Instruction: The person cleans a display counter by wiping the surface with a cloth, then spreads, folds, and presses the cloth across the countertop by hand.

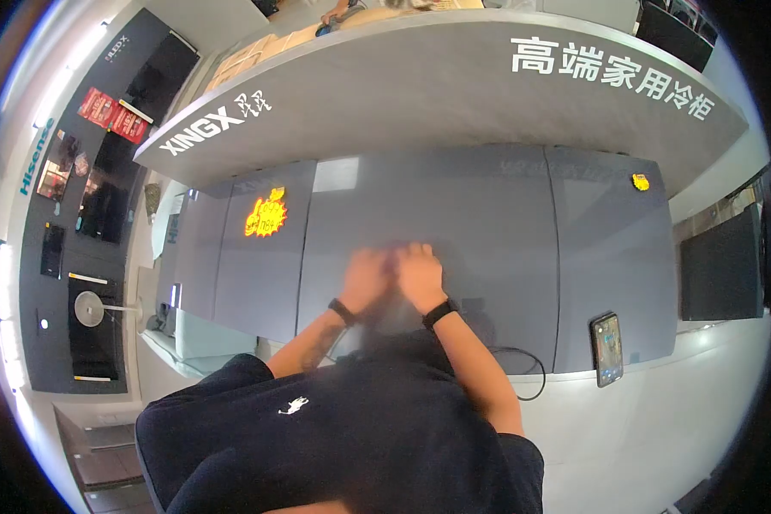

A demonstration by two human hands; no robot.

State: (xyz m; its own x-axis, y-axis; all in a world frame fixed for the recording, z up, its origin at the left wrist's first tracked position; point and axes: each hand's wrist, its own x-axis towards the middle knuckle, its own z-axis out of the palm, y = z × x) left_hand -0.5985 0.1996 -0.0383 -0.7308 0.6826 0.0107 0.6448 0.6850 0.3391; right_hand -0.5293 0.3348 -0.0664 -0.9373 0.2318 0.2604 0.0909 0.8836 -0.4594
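Note:
My left hand (367,278) is over the grey freezer lid (480,223), smeared by motion, so its fingers do not show clearly. Close against it is my right hand (421,276), with its fingers curled in and knuckles up. Between the two hands shows a small dark, purplish blur (391,262); I cannot make out what it is. Each wrist carries a black band. A phone (607,349) with a lit screen lies at the near edge of the lid on the right, apart from my hands.
Yellow price tags (266,216) are on the left lid, another (641,182) on the right. A grey sign panel (445,94) with white lettering rises behind. A black cable (535,368) loops at the near edge. Televisions (111,188) and a white fan (89,308) stand left.

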